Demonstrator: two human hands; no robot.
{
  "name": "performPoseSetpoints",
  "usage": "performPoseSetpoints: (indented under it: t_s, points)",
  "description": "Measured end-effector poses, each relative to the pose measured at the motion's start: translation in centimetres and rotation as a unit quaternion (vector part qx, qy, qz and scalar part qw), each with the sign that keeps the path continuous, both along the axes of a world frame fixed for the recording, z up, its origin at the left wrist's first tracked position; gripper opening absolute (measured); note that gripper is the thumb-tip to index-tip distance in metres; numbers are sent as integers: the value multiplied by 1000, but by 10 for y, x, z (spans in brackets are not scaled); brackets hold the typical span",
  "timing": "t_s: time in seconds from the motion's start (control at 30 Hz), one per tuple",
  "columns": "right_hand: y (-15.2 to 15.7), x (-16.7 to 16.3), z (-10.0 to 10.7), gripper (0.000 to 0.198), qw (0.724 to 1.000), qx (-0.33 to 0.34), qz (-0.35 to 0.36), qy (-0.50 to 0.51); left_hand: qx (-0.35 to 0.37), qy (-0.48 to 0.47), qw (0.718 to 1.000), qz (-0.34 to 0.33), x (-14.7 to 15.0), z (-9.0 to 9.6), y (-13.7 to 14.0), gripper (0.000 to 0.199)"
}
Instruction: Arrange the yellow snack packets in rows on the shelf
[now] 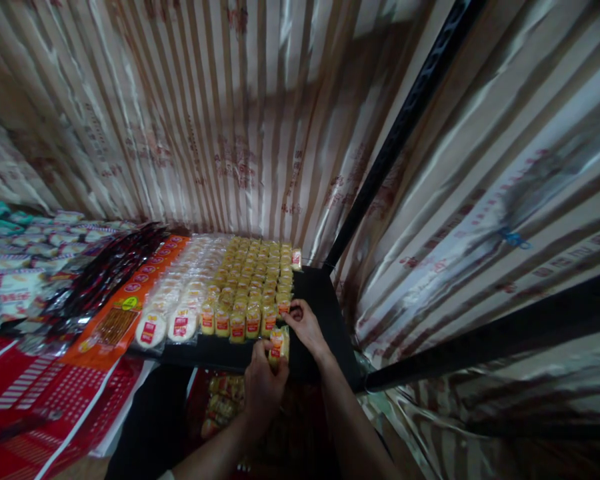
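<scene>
My left hand (266, 380) is closed around a small wrapped yellow snack cake (279, 348) with an orange-red label, held upright just in front of the black shelf's edge. My right hand (305, 327) reaches over the shelf. Its thumb and fingers pinch the wrapped snack cake (283, 305) at the right end of the front row. Close rows of the same yellow snack cakes (253, 283) stand to the left and behind. One pack with a red and white label (297, 259) sits at the back right corner of these rows.
Left of the cakes lie round white packs (181, 323), an orange snack bag (115, 323) and dark shiny packets (107, 270). A red basket (25, 407) is at lower left. Black shelf surface (313, 287) shows at right, beside a slanted black post (380, 167). Striped plastic sheeting (220, 120) hangs behind.
</scene>
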State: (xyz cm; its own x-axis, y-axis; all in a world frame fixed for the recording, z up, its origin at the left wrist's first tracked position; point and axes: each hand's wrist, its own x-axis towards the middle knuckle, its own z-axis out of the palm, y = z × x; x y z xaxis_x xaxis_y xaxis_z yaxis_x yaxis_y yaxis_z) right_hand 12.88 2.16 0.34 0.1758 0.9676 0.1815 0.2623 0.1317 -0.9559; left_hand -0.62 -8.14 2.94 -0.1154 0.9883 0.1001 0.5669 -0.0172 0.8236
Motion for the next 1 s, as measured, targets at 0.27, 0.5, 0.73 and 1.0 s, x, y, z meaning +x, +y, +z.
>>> performPoseSetpoints:
  t_s: [0.27,0.5,0.73,1.0]
  points:
    - [-7,0,3,30,1000,5,7,11,38,-33,999,10,10,-9,2,13]
    - [-26,-1,10,36,997,1,-81,10,43,-41,998,8,8,-9,7,13]
    - [-65,-8,25,36,999,-34,-27,20,94,-55,994,-19,10,-13,8,13]
    - [-66,-6,26,37,998,-45,19,49,177,-1,982,-61,15,-15,11,21]
